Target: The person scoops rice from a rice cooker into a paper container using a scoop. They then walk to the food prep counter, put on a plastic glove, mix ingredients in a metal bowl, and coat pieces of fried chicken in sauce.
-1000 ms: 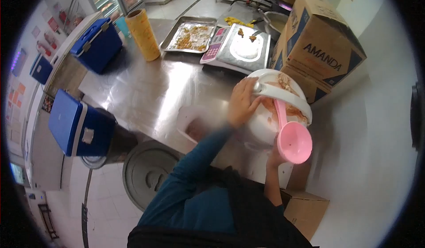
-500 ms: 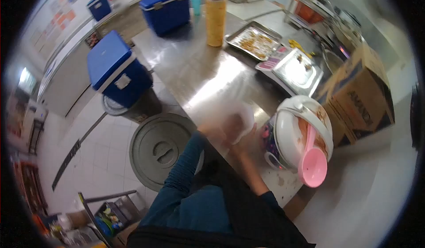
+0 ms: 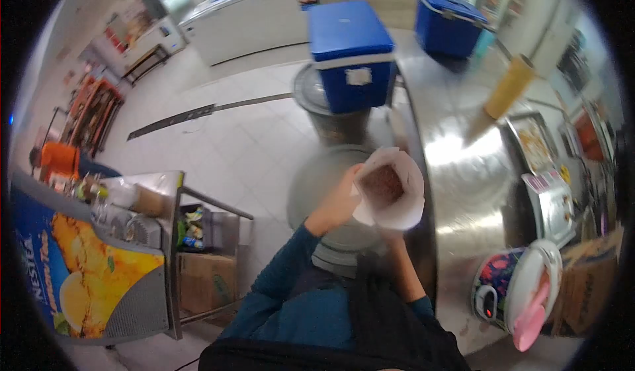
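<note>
A white paper food box (image 3: pixel 408 207) with its top flaps open is held up in front of me, over the grey bin lid and beside the steel table's edge. Inside lies a reddish-brown filling (image 3: pixel 382 187) whose kind I cannot make out. My left hand (image 3: pixel 338 202) grips the box's left side, with its fingers reaching around the wall. From below, my right hand (image 3: pixel 391 237) supports the box, and most of its fingers are hidden behind the paper.
On the steel table (image 3: pixel 456 205) to my right stand a rice cooker (image 3: pixel 496 278) with a pink ladle (image 3: pixel 532 318), a scale (image 3: pixel 552 205), a metal tray (image 3: pixel 529 139) and a yellow roll (image 3: pixel 509 86). A blue cooler (image 3: pixel 350 40) sits on a bin (image 3: pixel 340 123). At left is a drink dispenser (image 3: pixel 92 278).
My view has turned left. Both hands have brought the white box from over the steel table to beyond its left edge, above the grey bin lid.
</note>
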{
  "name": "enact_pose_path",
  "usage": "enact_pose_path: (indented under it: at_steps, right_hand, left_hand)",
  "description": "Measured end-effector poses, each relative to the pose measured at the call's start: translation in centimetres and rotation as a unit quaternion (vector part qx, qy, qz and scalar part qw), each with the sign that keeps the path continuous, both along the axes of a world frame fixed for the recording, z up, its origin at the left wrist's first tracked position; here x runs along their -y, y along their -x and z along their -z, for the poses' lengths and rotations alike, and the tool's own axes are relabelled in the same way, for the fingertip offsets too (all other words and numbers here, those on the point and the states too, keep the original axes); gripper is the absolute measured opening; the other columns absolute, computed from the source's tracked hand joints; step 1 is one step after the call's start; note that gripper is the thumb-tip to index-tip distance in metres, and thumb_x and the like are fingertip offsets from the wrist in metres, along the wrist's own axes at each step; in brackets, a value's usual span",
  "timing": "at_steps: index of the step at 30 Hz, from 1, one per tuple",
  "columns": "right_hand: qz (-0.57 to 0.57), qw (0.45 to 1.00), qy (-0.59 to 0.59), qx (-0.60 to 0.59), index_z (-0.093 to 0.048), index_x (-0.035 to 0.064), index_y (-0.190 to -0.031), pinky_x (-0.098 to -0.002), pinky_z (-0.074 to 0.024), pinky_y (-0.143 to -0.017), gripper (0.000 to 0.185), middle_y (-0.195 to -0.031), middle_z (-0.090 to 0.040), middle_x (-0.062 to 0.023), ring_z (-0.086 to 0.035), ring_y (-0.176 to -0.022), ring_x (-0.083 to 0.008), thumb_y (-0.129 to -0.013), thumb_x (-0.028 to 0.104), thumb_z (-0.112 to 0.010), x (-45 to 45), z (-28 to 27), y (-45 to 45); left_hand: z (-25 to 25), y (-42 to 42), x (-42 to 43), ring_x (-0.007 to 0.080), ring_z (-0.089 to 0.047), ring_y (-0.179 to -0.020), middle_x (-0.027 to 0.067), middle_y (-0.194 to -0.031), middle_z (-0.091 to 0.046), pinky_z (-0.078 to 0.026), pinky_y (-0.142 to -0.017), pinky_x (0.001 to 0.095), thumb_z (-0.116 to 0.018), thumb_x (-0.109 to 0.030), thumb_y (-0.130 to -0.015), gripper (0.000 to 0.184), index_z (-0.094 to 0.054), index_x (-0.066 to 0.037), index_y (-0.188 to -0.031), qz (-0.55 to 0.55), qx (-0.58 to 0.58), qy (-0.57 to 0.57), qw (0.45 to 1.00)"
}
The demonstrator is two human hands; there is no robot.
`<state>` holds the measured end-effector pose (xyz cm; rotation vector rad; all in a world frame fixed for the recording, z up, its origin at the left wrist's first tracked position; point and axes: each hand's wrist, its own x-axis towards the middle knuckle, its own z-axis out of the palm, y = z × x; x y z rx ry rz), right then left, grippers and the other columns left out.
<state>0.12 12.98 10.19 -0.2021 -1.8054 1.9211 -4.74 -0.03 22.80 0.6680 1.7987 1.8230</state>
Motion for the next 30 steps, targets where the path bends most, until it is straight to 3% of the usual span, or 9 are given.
enact_pose_path:
  at_steps: [4,6,9,12,18,20,21,23,30]
  right_hand:
    - [-0.144,0.985,0.062,0.079,-0.022,0.0039,-0.121,-0.0402,-0.0298,-0.090,0.075,-0.121,-0.030,-0.0137,-0.037,-0.106,-0.0287,-0.063,0.026,-0.064,11.4,1.7,4.5]
    - [-0.220,0.964,0.085,0.125,-0.024,0.0039,-0.121,-0.0402,-0.0307,-0.090,0.072,-0.121,-0.032,-0.0132,-0.038,-0.105,-0.0284,-0.064,0.025,-0.063,16.6,2.4,6.9]
    - [-0.351,0.913,0.078,0.195,-0.028,0.0040,-0.120,-0.0403,-0.0320,-0.089,0.067,-0.121,-0.034,-0.0126,-0.040,-0.104,-0.0279,-0.066,0.024,-0.062,22.3,3.0,10.7]
    - [-0.492,0.848,0.056,0.190,-0.031,0.0037,-0.119,-0.0401,-0.0326,-0.089,0.067,-0.119,-0.037,-0.0117,-0.042,-0.103,-0.0268,-0.064,0.019,-0.065,25.9,2.4,14.8]
    - [-0.590,0.797,-0.042,0.118,-0.037,0.0030,-0.116,-0.0379,-0.0336,-0.087,0.071,-0.111,-0.043,-0.0121,-0.041,-0.103,-0.0233,-0.054,0.008,-0.073,32.6,-2.7,25.9]
    - [-0.563,0.809,0.004,0.170,-0.020,0.0047,-0.124,-0.0392,-0.0326,-0.088,0.091,-0.110,-0.043,-0.0157,-0.041,-0.104,-0.0265,-0.052,0.012,-0.075,34.2,1.6,30.9]
    - [-0.557,0.817,0.074,0.133,-0.014,0.0051,-0.126,-0.0396,-0.0322,-0.089,0.097,-0.110,-0.043,-0.0164,-0.041,-0.104,-0.0271,-0.052,0.013,-0.076,36.5,0.4,32.4]
    - [-0.578,0.797,0.123,0.126,0.009,0.0074,-0.128,-0.0408,-0.0313,-0.090,0.119,-0.117,-0.035,-0.0159,-0.038,-0.108,-0.0274,-0.048,0.020,-0.079,39.3,-0.2,37.7]
    - [-0.722,0.692,-0.005,0.029,-0.002,0.0059,-0.126,-0.0379,-0.0280,-0.093,0.118,-0.127,-0.020,-0.0126,-0.028,-0.115,-0.0257,-0.041,0.022,-0.081,49.0,-4.6,56.0]
  left_hand:
    - [3.0,3.9,13.4,0.0195,-0.024,-0.117,0.0146,-0.126,-0.026,-0.019,-0.097,0.0297,-0.048,-0.010,-0.077,0.061,-0.015,0.001,-0.126,-0.081,-0.041,0.042,0.995]
    - [2.3,5.1,20.0,0.0218,-0.023,-0.119,0.0151,-0.129,-0.021,-0.019,-0.097,0.0328,-0.055,-0.024,-0.076,0.071,-0.013,-0.001,-0.127,-0.071,0.117,-0.015,0.990]
    - [-0.2,7.2,30.1,0.0257,-0.018,-0.120,0.0142,-0.130,-0.019,-0.018,-0.098,0.0367,-0.063,-0.035,-0.068,0.084,-0.013,-0.004,-0.128,-0.020,0.052,0.037,0.998]
    - [3.6,9.1,37.2,0.0287,-0.013,-0.122,0.0124,-0.132,-0.014,-0.017,-0.098,0.0399,-0.068,-0.040,-0.060,0.096,-0.010,-0.007,-0.129,-0.172,-0.250,0.215,0.928]
    - [6.3,15.8,39.6,0.0232,-0.020,-0.119,0.0159,-0.129,-0.018,-0.021,-0.097,0.0366,-0.079,-0.018,-0.049,0.107,-0.007,-0.005,-0.128,-0.252,-0.107,-0.084,0.958]
    - [6.8,19.4,40.8,0.0227,-0.026,-0.117,0.0150,-0.127,-0.024,-0.025,-0.096,0.0356,-0.078,-0.017,-0.050,0.103,-0.010,-0.004,-0.127,-0.306,-0.003,-0.147,0.941]
    - [6.0,21.3,41.8,0.0215,-0.037,-0.109,0.0100,-0.119,-0.031,-0.036,-0.088,0.0319,-0.076,-0.007,-0.054,0.102,-0.004,-0.006,-0.126,-0.335,-0.068,-0.116,0.933]
    - [6.9,25.6,43.9,0.0209,-0.039,-0.108,0.0101,-0.118,-0.033,-0.037,-0.087,0.0326,-0.076,-0.008,-0.054,0.100,-0.005,-0.007,-0.125,-0.376,-0.109,-0.098,0.915]
    - [4.2,37.3,50.7,0.0189,-0.044,-0.102,0.0102,-0.111,-0.042,-0.038,-0.084,0.0311,-0.076,-0.011,-0.055,0.083,-0.024,-0.003,-0.119,-0.510,-0.102,-0.040,0.853]
